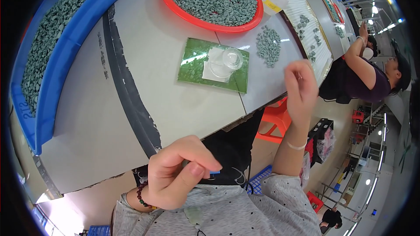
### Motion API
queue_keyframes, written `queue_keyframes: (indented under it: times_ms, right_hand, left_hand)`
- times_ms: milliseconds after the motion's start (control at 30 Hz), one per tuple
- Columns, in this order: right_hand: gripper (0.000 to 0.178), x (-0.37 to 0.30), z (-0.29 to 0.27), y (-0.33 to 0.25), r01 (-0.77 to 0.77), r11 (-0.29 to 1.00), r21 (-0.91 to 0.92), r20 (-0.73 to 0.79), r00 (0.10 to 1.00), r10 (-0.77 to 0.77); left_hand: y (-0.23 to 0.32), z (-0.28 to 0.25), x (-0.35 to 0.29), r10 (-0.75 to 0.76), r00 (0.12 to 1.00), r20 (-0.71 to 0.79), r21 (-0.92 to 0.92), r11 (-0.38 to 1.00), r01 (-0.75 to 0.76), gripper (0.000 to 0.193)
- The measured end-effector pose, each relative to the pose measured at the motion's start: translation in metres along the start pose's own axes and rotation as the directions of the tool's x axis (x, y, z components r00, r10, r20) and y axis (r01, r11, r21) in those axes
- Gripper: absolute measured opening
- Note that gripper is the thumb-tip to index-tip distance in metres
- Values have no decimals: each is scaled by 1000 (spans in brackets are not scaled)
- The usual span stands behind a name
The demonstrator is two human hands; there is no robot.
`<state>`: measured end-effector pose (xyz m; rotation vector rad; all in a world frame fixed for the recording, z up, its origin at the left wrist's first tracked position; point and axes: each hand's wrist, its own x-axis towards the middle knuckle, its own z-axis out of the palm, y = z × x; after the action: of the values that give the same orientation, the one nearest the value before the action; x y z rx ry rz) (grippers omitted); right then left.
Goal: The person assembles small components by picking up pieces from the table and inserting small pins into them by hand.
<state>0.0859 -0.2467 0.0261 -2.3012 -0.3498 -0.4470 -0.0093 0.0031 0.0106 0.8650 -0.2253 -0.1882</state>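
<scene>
My left hand [179, 174] is held in front of my lap, its fingers curled and the thumb close to the index finger. Whatever it may hold is hidden. Raised just off the table's right edge, my right hand [302, 89] is slightly blurred, with fingers bent in; its contents cannot be made out. Neither hand touches the table. On the table lies a shiny green board [190, 63] bearing a white paper piece [211, 73] and a small clear round container [233, 59]. A loose patch of grey-green stones [267, 46] is nearest to my right hand.
A red round tray [214, 28] of similar stones sits at the back. At the left stands a long blue bin [81, 30] full of stones. A framed white ridged tray [321, 26] holds small stone clusters. A co-worker [372, 72] is at the right, beyond a red stool [278, 120].
</scene>
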Motion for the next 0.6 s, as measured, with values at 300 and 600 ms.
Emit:
queue_keyframes:
  times_ms: [300,600]
  right_hand:
    - [21,-57,38,-81,-118,667,735,271,954,-130]
    - [27,-44,28,-84,198,796,571,168,922,-350]
  left_hand:
    - [2,5,8,-10,993,116,486,873,-48,11]
    - [1,3,8,102,976,194,483,856,-186,3]
